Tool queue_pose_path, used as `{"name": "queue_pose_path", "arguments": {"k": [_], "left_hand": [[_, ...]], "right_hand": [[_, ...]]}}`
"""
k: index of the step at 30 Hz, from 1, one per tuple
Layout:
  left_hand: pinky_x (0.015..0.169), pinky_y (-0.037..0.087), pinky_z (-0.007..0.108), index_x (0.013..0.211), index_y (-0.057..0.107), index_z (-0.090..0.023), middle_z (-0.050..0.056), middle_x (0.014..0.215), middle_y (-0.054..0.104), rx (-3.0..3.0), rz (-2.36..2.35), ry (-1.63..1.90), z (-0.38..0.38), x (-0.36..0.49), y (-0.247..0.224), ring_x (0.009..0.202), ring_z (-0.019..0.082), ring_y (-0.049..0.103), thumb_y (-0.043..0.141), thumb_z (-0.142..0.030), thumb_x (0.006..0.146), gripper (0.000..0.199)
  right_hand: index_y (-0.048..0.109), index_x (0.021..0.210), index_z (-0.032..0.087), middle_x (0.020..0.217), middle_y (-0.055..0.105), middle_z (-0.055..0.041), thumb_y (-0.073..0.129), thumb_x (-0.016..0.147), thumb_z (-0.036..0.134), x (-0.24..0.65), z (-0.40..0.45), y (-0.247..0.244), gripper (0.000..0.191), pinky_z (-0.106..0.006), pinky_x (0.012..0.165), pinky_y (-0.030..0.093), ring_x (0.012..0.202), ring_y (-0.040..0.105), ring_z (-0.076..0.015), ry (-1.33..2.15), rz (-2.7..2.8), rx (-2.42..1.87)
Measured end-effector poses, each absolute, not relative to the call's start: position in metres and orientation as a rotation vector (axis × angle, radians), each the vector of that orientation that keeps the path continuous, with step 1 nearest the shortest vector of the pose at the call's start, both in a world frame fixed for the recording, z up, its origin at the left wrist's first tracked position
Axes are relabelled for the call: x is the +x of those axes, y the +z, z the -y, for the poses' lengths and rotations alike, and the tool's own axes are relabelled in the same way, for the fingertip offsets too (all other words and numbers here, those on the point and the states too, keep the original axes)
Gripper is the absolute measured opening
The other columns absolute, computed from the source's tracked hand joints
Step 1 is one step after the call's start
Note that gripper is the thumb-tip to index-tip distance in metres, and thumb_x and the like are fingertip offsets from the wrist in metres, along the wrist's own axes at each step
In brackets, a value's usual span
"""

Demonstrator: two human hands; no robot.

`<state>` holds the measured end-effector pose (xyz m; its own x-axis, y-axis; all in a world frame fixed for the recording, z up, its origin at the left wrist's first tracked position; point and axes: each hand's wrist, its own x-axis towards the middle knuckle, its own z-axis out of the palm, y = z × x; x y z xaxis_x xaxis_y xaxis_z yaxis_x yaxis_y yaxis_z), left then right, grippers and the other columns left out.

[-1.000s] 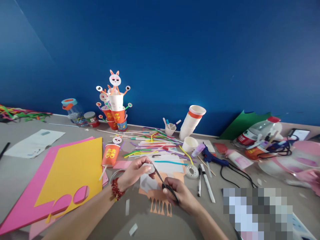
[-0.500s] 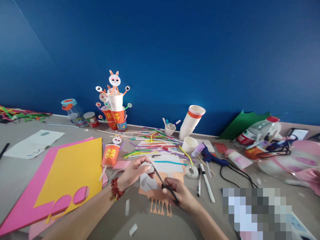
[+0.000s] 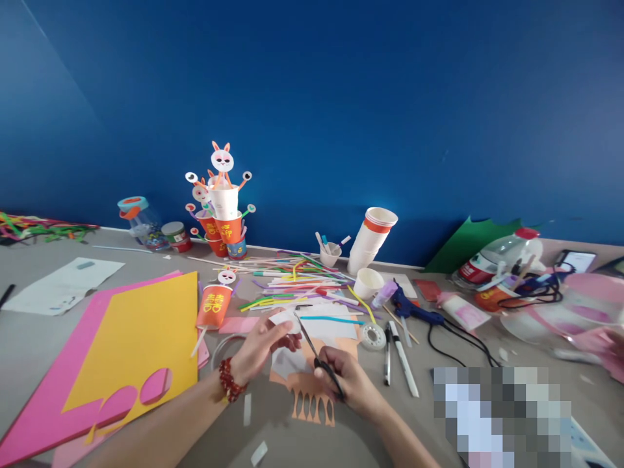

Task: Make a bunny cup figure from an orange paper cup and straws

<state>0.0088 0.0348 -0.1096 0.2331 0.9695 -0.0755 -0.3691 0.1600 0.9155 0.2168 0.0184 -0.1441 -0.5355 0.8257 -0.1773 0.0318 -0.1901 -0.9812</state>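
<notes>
And there's the turn! The small white paper point(image 3: 287, 316) has swung in the left hand point(image 3: 258, 341), showing more of itself above the thumb than a moment ago; that looks like repositioning for the blades, the trimming seemingly unfinished. It's up off the table point(image 3: 214, 429), pinched in those fingers, while the right hand point(image 3: 341, 377) is closed around the scissors point(image 3: 316, 361), coming in from five o'clock, blades right at the paper, their gap too fine to call. Moving out from the paper: the orange sheet point(image 3: 287, 381) lies near six o'clock, its cut fringe towards the wearer; tape roll point(image 3: 373, 336) at three; straws and sticks piled around twelve; red cup point(image 3: 214, 307) with its rabbit face at nine, and the decorated cup tower point(image 3: 225, 201) standing back at eleven
</notes>
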Motion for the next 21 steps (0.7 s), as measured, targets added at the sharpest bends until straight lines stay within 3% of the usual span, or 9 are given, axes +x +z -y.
{"name": "queue_pose_path", "arguments": {"k": [11, 21], "left_hand": [[0.062, 0.049, 0.026, 0.080, 0.063, -0.016, 0.001, 0.072, 0.066, 1.054, -0.892, 1.181, -0.0333, 0.0138, -0.1055, 0.062, 0.013, 0.060, 0.071, -0.039, 0.080, 0.024], [0.063, 0.049, 0.026, 0.082, 0.063, -0.015, 0.002, 0.071, 0.066, 1.064, -0.929, 1.176, -0.0294, 0.0199, -0.1083, 0.064, 0.014, 0.061, 0.069, -0.038, 0.083, 0.023]], "right_hand": [[0.033, 0.067, 0.024, 0.044, 0.044, 0.0095, 0.070, 0.073, 0.069, 0.2141, -0.0154, -0.1458, 0.059, -0.020, 0.041, 0.023, 0.038, 0.038, -0.0068, 1.814, 1.534, -0.984], [0.039, 0.075, 0.022, 0.045, 0.051, 0.0085, 0.065, 0.077, 0.070, 0.2128, -0.0123, -0.1458, 0.055, -0.019, 0.037, 0.018, 0.035, 0.030, -0.0042, 1.866, 1.481, -1.014]]}}
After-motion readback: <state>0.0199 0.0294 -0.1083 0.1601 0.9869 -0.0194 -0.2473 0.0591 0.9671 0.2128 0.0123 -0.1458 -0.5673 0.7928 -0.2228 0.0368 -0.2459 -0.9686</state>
